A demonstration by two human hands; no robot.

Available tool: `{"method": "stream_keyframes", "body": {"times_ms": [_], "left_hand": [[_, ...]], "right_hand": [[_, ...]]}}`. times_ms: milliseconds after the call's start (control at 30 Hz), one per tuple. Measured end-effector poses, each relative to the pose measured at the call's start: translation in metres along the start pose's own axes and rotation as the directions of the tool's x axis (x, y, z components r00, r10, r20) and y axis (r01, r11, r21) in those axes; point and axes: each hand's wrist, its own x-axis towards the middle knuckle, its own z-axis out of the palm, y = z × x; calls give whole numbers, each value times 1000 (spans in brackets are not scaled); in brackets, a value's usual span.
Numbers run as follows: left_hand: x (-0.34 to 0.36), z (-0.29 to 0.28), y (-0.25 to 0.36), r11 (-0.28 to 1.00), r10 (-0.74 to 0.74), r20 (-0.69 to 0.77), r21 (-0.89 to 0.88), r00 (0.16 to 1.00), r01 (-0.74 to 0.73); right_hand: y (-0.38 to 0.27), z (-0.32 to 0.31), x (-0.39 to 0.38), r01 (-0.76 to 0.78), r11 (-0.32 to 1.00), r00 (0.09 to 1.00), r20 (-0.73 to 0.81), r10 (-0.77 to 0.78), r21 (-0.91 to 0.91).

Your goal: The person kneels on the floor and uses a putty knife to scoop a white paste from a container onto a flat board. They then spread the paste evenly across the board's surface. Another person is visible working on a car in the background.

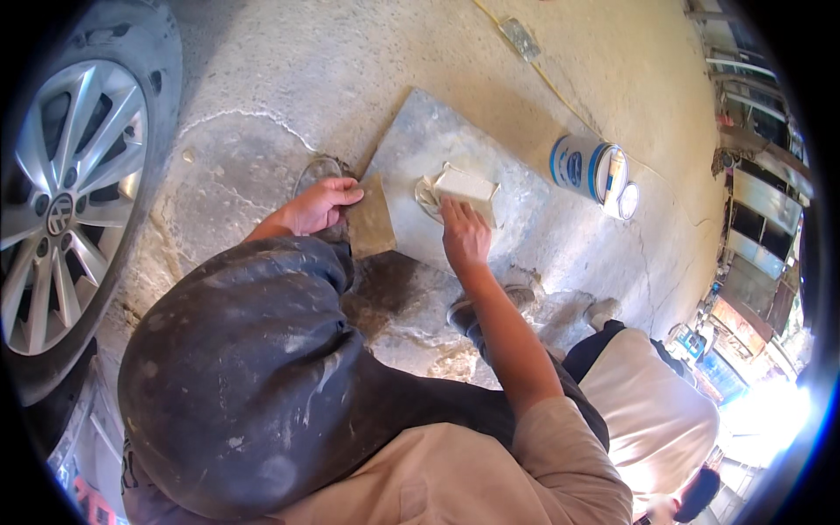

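A grey, smeared mixing board (420, 127) lies on the concrete in front of me, tilted like a diamond. Pale putty (426, 194) is smeared near its middle. My right hand (465, 229) grips a flat putty spreader (484, 208) by its near edge, and a thick layer of pale putty covers its far side. At the board's left edge, my left hand (322, 206) pinches the corner of a flat, square, brownish-grey plate (373, 224), which looks like a second spreader. My left fingers hide part of that corner.
A blue and white can (573, 164) with an orange-and-white tube and a round lid stands beyond the board's right corner. A car wheel (66, 206) rises at far left. A yellow cable (560, 92) crosses the floor. Another person (652, 402) crouches at lower right.
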Motion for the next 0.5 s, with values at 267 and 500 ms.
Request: {"method": "stream_keyframes", "body": {"times_ms": [267, 500], "left_hand": [[4, -4, 0, 1000, -14, 41, 12, 999, 14], [-1, 2, 2, 999, 12, 14, -49, 1000, -11]], "right_hand": [[31, -46, 50, -75, 996, 982, 171, 81, -42], [5, 0, -1, -2, 989, 989, 147, 24, -146]]}}
